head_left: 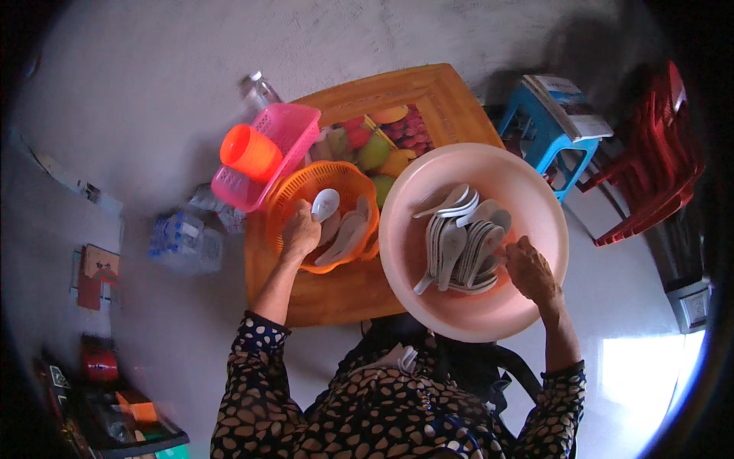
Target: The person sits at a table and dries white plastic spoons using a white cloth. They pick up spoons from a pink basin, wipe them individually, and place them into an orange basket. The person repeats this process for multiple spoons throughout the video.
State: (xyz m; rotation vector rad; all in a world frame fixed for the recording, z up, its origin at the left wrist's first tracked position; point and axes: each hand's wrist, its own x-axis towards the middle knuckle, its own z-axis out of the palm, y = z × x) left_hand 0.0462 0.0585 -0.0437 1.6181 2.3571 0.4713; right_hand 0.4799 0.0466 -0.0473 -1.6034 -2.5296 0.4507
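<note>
My left hand [302, 229] grips a white soup spoon [327, 202] by its handle, bowl end up, above an orange slotted plastic basket [312, 175]. Several more spoons [348, 232] lie in that basket. To the right, a large pale pink plastic basin [533, 192] holds stacked rows of soup spoons [453, 246], some with a printed pattern on the bowl. My right hand [530, 269] reaches over the basin's right side, its bent fingers at the edge of the spoon stacks. Whether anything is between those fingertips is not clear.
Both vessels rest on a wooden table [321, 301] with a fruit-print top. A pink basket [287, 135] with stacked orange cups [250, 152] stands at the far left, by a clear bottle [264, 90]. A blue stool [539, 140] and red chairs [648, 166] are at right.
</note>
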